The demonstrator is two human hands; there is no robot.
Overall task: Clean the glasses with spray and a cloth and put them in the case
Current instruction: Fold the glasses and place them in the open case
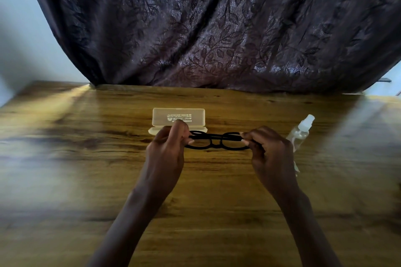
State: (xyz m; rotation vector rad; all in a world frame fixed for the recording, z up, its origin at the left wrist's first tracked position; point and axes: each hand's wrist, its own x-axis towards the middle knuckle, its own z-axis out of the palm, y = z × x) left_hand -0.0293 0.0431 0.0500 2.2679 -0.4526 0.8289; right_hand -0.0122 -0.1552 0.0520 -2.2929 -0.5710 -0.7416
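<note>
1. Above the wooden table, the left hand pinches the left end of the black glasses.
2. Their long axis runs side to side, parallel to the open cream case just behind; that case sits nearer the left hand.
3. Right hand is closed on the other end, with the clear spray bottle beside it.

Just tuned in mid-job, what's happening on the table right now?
A person holds the black glasses by both ends, left hand and right hand, just above the wooden table. The temples look folded. Behind them the beige case stands open. The clear spray bottle lies to the right, partly behind the right hand. No cloth is clearly visible.
</note>
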